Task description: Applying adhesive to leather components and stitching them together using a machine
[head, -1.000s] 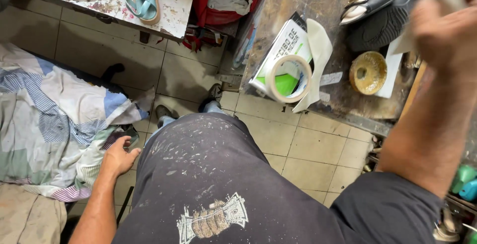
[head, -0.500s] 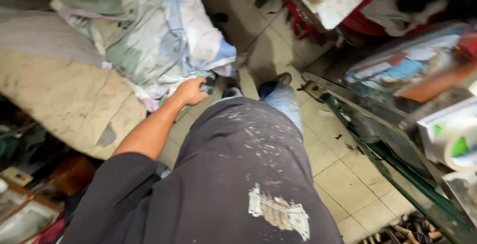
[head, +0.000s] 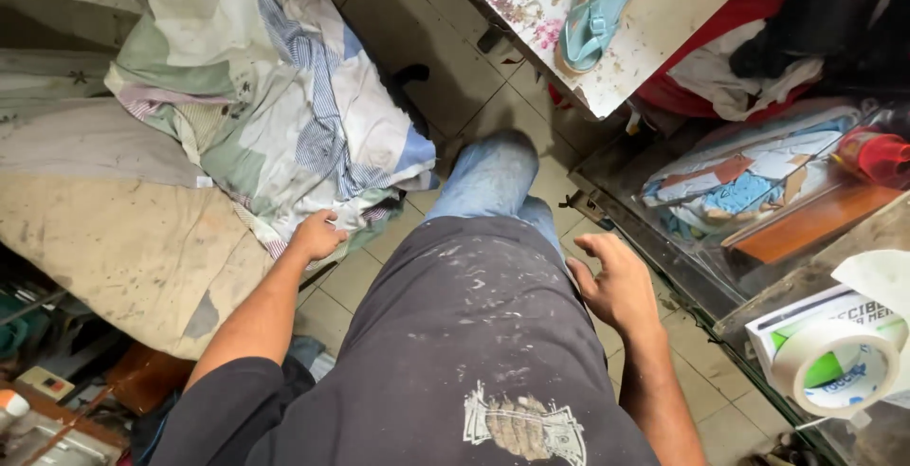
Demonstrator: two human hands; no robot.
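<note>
- The left hand [head: 316, 236] is pressing its curled fingers into a heap of patchwork cloth [head: 275, 115] lying beside the person's knee.
- The right hand [head: 616, 281] is hanging loose and empty near the glass shelf [head: 720, 238].
- Risk, judging by position: the heap could be slipping onto the tiled floor [head: 455, 96] if tugged.
- Counted: one tape roll [head: 836, 366], one blue sandal [head: 592, 11] on the table [head: 664, 11].

Left hand [head: 316, 237]: left of centre frame, arm stretched forward and down, fingers curled under, knuckles up.
Right hand [head: 616, 286]: right of centre, palm down, fingers loosely spread and empty, forearm running to the lower edge.
</note>
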